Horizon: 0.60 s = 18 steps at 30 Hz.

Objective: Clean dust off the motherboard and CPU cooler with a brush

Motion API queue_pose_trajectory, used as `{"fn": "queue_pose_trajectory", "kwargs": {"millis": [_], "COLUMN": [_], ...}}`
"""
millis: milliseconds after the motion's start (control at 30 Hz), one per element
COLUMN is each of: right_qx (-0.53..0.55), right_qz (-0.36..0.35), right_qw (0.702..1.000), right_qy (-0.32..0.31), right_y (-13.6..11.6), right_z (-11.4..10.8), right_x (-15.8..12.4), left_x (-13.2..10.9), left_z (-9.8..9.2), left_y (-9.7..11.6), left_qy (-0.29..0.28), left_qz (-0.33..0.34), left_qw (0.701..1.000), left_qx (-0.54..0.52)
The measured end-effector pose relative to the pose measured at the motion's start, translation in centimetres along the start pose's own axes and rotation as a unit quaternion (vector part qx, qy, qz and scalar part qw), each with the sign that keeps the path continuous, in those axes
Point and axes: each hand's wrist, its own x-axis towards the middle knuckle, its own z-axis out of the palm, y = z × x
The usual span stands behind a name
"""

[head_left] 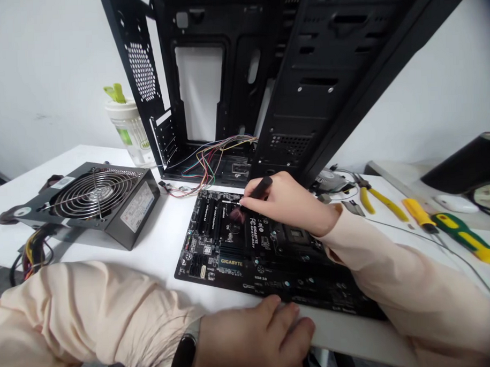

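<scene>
A black Gigabyte motherboard (231, 262) lies flat on the white table. My right hand (283, 201) is over its upper part, fingers closed round a small black brush-like tool (261, 189) whose lower end points down at the board. My left hand (258, 333), with a dark watch on the wrist, rests at the board's front edge; its fingers are slightly spread and hold nothing visible. Behind the board stands an open black computer case (239, 23), with thin coloured wires (207, 162) hanging out at its base.
A power supply (137, 208) with a fan sits at the left, its cables over the table edge. Behind it is a clear bottle (131, 135). Yellow-handled pliers (386, 204), an orange screwdriver (418, 213) and a green-yellow tool (466, 237) lie at the right.
</scene>
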Motion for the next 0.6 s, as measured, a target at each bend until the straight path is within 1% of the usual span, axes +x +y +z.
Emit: {"fn": "queue_pose_trajectory", "kwargs": {"millis": [133, 333, 500, 600], "right_qx": [-0.028, -0.054, -0.055, -0.05], "right_qz": [0.01, -0.005, -0.003, -0.017], "right_qw": [1.0, 0.998, 0.998, 0.998], "right_qy": [0.004, 0.023, 0.029, 0.035], "right_y": [-0.01, 0.11, 0.36, 0.55], "right_z": [-0.02, 0.08, 0.27, 0.39], "right_x": [0.08, 0.1, 0.09, 0.16], "left_x": [-0.18, -0.23, -0.17, -0.25], "left_z": [0.19, 0.41, 0.26, 0.21], "left_y": [0.08, 0.2, -0.04, -0.15], "left_qy": [-0.012, 0.0, -0.02, -0.027], "left_qz": [0.017, -0.013, 0.018, 0.033], "left_qw": [1.0, 1.0, 0.999, 0.999], "left_qx": [-0.003, -0.013, -0.026, -0.032]}}
